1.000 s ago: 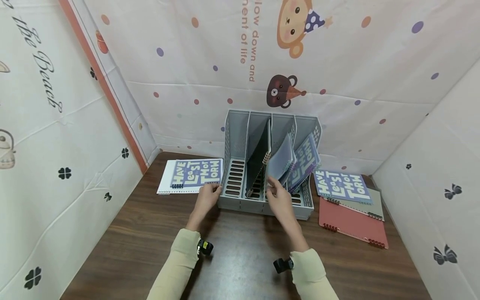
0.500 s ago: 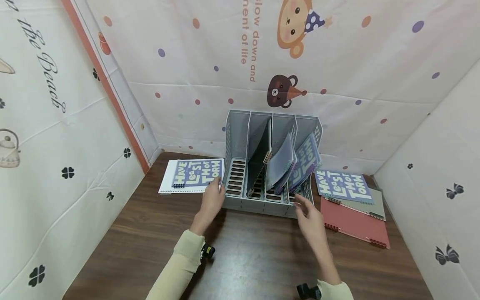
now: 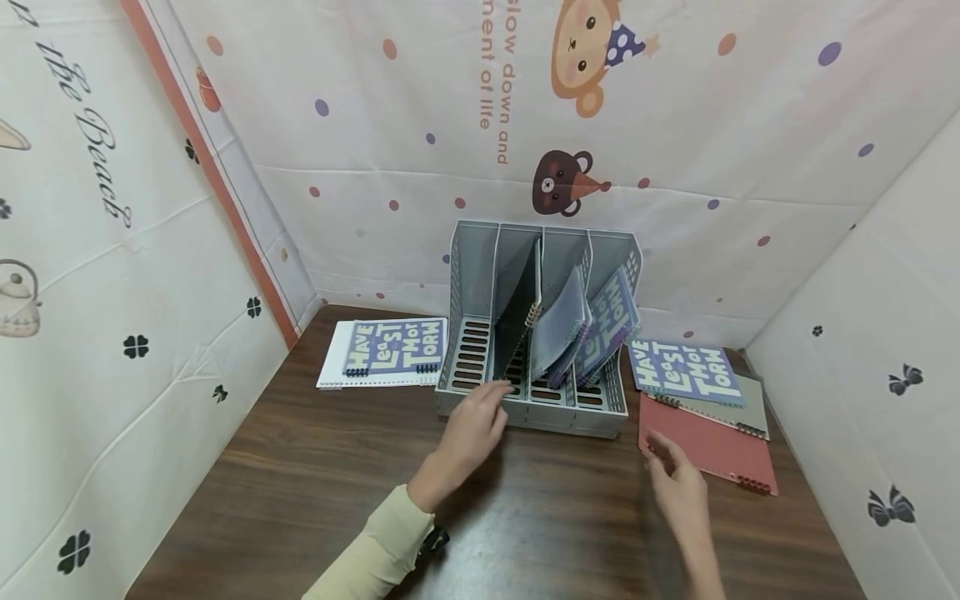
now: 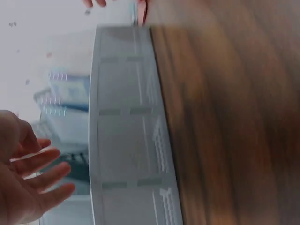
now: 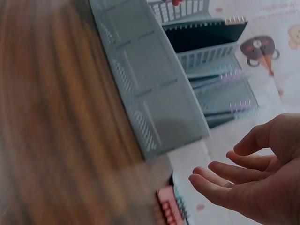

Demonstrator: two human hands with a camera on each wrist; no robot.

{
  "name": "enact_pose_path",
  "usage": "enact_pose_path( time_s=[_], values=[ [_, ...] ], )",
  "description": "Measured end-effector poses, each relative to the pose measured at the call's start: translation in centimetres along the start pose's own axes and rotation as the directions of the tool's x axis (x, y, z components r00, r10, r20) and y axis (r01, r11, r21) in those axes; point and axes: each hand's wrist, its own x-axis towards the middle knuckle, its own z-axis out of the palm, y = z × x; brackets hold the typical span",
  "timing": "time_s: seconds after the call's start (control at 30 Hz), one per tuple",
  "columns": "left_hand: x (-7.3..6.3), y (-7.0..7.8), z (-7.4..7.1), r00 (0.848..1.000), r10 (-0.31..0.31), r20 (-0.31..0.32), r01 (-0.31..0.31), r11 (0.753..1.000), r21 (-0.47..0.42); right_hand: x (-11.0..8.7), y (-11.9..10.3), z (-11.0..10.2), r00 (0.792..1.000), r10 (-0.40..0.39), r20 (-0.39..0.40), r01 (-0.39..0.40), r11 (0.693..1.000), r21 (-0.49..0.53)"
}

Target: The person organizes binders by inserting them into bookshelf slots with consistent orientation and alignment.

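A grey file organizer (image 3: 525, 414) with several upright slots stands against the back wall. My left hand (image 3: 470, 429) hovers at its front edge, fingers loosely extended; the left wrist view shows that hand (image 4: 33, 173) holding nothing. To the right, my right hand (image 3: 678, 487) is beside the red spiral notebook (image 3: 712, 442), its fingers relaxed; in the right wrist view the hand (image 5: 253, 173) is bare too. Inside the organizer lean a black spiral notebook (image 3: 517, 321), a pale blue-grey notebook (image 3: 558, 329) and a blue lettered notebook (image 3: 609, 321). The leftmost slot holds nothing.
On the right, a blue lettered notebook (image 3: 686, 371) overlaps a grey-green notebook (image 3: 752, 407) and the red one. Left of the organizer, a purple-blue lettered notebook (image 3: 393, 346) lies on a white notebook (image 3: 333, 362). Printed cloth walls (image 3: 390, 108) enclose the wooden table (image 3: 315, 483).
My right hand has moved from the organizer's front, rightward and nearer, to the red notebook. My left hand has shifted right along the organizer's front edge. The notebooks have stayed put.
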Motion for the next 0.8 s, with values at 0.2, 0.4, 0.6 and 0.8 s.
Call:
enact_pose_path(
  time_s=[0.2,0.4,0.6,0.8],
  values=[
    [-0.5,2.5,2.7,0.972,0.143,0.188,-0.150,0.988,0.026,-0.9,2.1,-0.4,0.993,0.116,0.003,-0.116,0.993,-0.009],
    [-0.8,5.9,6.2,0.877,0.307,0.369,-0.351,0.935,0.056,-1.4,4.1,-0.7,0.981,0.193,-0.012,-0.192,0.981,0.014],
    [-0.3,9.0,9.7,0.780,0.402,0.480,-0.494,0.866,0.077,-1.7,4.8,-0.9,0.977,0.207,-0.044,-0.207,0.978,0.016],
    [1.2,10.9,12.1,0.770,0.355,0.530,-0.465,0.881,0.085,-1.9,5.0,-0.7,0.982,0.187,-0.038,-0.187,0.982,-0.016]
  ],
)
